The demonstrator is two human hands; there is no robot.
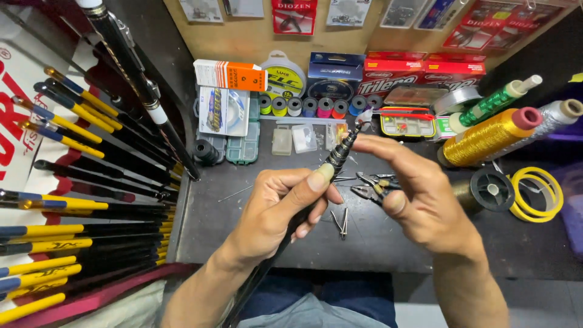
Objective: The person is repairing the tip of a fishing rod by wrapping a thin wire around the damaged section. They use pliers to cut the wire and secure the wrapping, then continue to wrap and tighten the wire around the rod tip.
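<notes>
Cluttered workbench (243, 231), left hand (273, 206) gripping black patterned rod (337, 157), right hand (419, 200) loosely open

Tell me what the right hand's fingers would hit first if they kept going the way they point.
Probably the rod tip: the right hand points its fingers up-left at it, almost touching; depth is unclear.

At a cluttered workbench (243, 237), a person's left hand (273, 209) and right hand (419, 194) meet above its middle around a rod tip (341, 152). Pliers (373, 185) lie on the bench beneath the right hand, with thread spools (492, 136) and a line reel (493, 189) to their right. Fishing rods (79, 182) are stacked along the left edge. Small tackle boxes (243, 146) and a row of small bobbins (303, 106) sit behind the hands, line cartons (395, 70) against the back wall.
</notes>
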